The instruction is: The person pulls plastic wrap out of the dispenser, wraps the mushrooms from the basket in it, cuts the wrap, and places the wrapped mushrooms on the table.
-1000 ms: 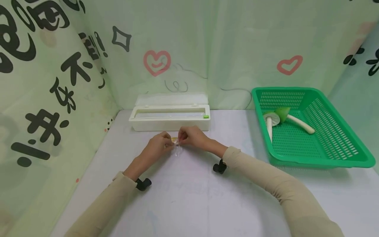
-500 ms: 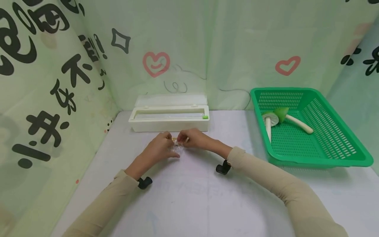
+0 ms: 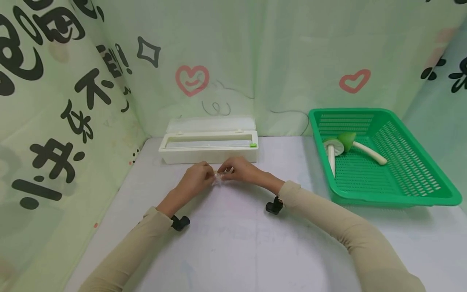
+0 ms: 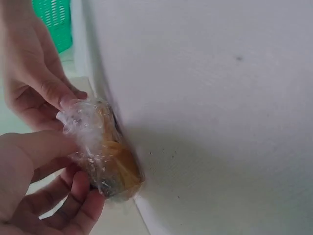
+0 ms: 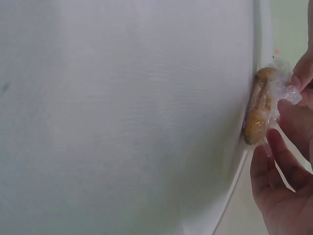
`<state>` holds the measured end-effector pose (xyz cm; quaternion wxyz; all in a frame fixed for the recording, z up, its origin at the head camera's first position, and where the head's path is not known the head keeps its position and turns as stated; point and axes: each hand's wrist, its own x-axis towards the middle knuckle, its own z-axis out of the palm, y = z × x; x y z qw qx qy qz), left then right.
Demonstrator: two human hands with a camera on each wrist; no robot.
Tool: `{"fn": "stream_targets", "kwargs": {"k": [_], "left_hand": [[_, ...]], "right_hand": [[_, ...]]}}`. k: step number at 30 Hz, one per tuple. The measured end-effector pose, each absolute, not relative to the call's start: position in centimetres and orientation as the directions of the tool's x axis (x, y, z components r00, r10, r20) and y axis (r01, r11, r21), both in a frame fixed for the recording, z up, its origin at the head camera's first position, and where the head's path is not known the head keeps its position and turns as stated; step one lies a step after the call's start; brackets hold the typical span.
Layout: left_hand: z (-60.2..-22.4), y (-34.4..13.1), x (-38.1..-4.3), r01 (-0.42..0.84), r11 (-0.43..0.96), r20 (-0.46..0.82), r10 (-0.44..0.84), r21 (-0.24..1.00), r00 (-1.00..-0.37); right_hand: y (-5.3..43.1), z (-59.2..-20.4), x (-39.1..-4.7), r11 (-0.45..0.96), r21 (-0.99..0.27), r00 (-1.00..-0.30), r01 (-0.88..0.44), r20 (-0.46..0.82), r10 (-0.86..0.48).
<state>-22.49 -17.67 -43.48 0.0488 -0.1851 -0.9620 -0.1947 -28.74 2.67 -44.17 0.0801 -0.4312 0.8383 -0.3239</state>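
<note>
Between the hands lies a small yellow-brown item (image 4: 122, 164), wrapped in crumpled clear cling film (image 4: 88, 125); its exact kind is unclear. In the right wrist view the wrapped item (image 5: 255, 125) looks elongated, with rounded ends. My left hand (image 3: 197, 179) pinches the film from the left. From the other side, my right hand (image 3: 240, 170) pinches the film with thumb and fingers. The fingers mostly cover the bundle in the head view. Just behind the hands stands a white cling film dispenser (image 3: 209, 156), its lid raised and a green slide cutter (image 3: 253, 145) at its right end.
To the right, a green plastic basket (image 3: 394, 198) holds a pair of mushroom-like pieces (image 3: 370, 153) with green caps and white stems. A printed green curtain (image 3: 284, 52) closes off the back and sides. White cloth (image 3: 226, 251) covers the table.
Half a second ago my left thumb stretched out away from the bundle; now it is back in at the film. My right hand stays at the bundle with only small finger shifts.
</note>
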Motion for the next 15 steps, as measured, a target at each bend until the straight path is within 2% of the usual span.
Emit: {"fn": "stream_targets", "kwargs": {"k": [9,15], "left_hand": [[-43.8,-17.5,-22.6,0.326,0.859,0.238,0.247,0.395,-0.939],[-43.9,-17.7,-22.8,0.36,0.857,0.28,0.267,0.369,-0.922]], "right_hand": [[2.0,-44.3,-29.1,0.429,-0.574,-0.608,-0.697,0.155,-0.779],[1.0,-44.3,-29.6,0.461,-0.542,-0.629,-0.703,0.169,-0.759]]}}
